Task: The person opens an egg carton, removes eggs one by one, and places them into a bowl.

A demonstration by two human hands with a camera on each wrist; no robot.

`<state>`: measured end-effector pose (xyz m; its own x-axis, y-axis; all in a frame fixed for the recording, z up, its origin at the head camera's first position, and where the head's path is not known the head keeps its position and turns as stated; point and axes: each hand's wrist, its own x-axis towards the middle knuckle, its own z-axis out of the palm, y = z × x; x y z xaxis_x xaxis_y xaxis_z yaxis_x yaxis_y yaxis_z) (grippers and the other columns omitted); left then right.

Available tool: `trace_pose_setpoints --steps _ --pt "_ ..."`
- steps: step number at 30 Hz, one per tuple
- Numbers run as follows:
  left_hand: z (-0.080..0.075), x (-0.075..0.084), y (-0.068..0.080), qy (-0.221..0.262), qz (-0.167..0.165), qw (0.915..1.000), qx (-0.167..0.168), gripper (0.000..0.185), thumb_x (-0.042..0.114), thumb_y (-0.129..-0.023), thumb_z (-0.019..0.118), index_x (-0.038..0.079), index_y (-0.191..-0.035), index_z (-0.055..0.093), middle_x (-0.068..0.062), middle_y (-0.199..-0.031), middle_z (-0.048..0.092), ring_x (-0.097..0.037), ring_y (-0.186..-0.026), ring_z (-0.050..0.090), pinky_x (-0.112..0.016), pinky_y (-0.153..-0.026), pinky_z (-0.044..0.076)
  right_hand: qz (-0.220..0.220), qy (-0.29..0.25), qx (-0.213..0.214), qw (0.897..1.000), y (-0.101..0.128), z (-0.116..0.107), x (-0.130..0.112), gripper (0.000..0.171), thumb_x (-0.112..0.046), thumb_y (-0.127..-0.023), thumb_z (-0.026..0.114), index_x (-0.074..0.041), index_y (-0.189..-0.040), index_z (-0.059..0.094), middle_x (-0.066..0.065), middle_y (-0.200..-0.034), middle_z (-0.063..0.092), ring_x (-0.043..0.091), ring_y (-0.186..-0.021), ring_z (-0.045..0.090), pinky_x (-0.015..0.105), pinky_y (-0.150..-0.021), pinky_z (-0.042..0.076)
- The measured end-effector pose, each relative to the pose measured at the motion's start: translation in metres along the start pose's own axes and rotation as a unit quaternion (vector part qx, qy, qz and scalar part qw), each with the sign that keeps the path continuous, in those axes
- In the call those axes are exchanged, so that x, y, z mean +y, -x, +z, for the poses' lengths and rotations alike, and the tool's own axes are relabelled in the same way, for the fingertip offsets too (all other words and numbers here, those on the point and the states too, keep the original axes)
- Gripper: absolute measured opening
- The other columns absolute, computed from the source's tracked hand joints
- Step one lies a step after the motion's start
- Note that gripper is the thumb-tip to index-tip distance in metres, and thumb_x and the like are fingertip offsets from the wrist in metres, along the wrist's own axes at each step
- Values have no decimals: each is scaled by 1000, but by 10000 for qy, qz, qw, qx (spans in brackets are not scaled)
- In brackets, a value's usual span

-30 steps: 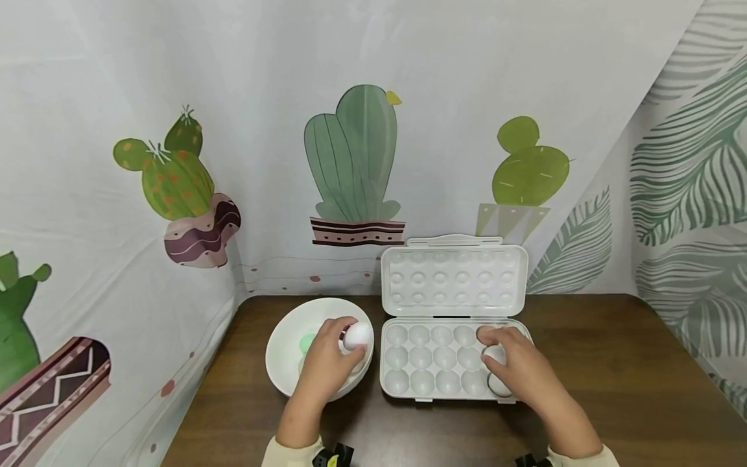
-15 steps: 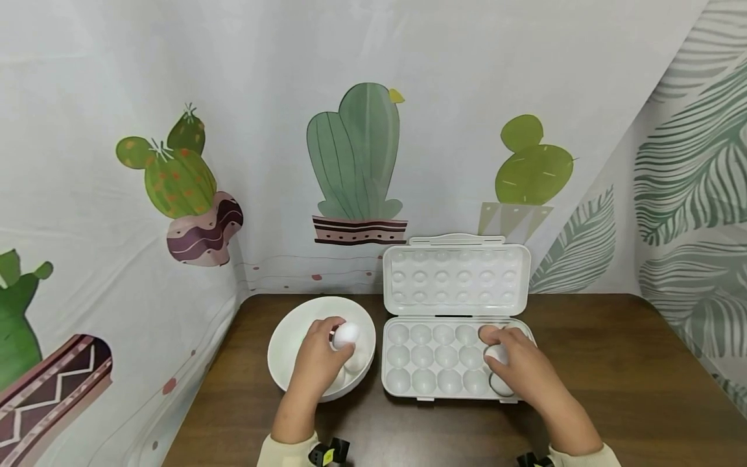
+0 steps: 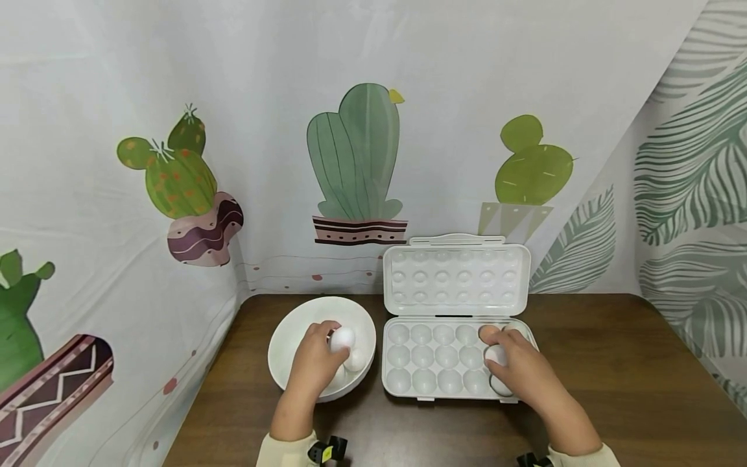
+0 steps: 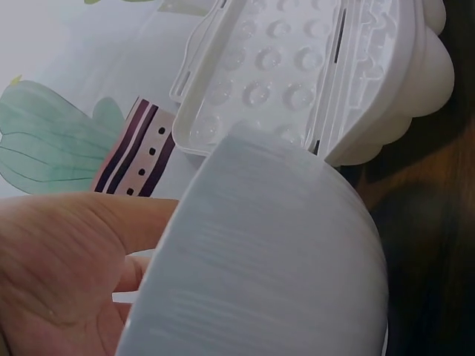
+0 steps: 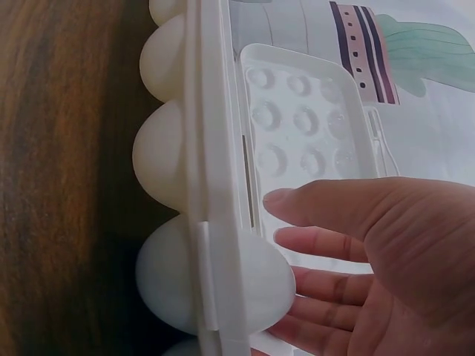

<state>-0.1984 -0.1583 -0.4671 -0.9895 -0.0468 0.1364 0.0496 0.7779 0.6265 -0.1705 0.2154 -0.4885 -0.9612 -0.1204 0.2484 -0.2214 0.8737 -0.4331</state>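
In the head view my left hand [image 3: 315,357] holds a white egg [image 3: 342,338] between thumb and fingers, inside the white bowl [image 3: 286,324]. More white eggs [image 3: 355,360] lie below it there. In the left wrist view the bowl wall [image 4: 274,245] hides most of those fingers. My right hand [image 3: 521,363] is over the right end of the egg box [image 3: 434,391], thumb and fingers about a white egg [image 3: 495,354] in the middle row. Its fingers look nearly straight in the right wrist view, beside the front-row egg [image 5: 269,289]. A brown egg [image 3: 488,333] sits in the back row.
The box's lid [image 3: 456,279] stands raised at the back, against a white cactus-print cloth [image 3: 443,130]. Several bare cups [image 3: 447,358] fill the box's left part. Both bowl and box rest on a brown wooden table [image 3: 607,363].
My left hand has moved left within the bowl, carrying the white egg from near its right rim towards its middle. A green egg seen earlier is now hidden. My right hand has stayed nearly still.
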Motion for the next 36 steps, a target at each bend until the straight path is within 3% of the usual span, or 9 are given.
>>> trace_pose_setpoints --steps 15,22,36 --pt "3 -11 -3 -42 -9 10000 27 44 10 -73 76 3 -116 68 -15 -106 66 -29 -95 64 -46 -86 51 -144 214 20 9997 0 6 1 48 -10 -76 82 -1 -119 65 17 -106 64 33 -91 66 51 -82 54" --pt "5 -13 -3 -117 -142 9998 -7 45 10 -73 76 2 -117 68 -16 -107 66 -31 -98 63 -49 -89 51 -312 243 94 9992 2 8 -1 45 -7 -71 85 -3 -111 64 16 -106 64 32 -90 67 49 -80 55" --pt "5 -14 -4 -175 -180 9997 -13 46 10 -73 76 0 -117 68 -20 -111 64 -33 -100 63 -50 -92 51 -208 335 -18 9992 2 7 -4 39 -5 -75 81 -3 -111 65 21 -113 63 37 -97 67 52 -83 54"
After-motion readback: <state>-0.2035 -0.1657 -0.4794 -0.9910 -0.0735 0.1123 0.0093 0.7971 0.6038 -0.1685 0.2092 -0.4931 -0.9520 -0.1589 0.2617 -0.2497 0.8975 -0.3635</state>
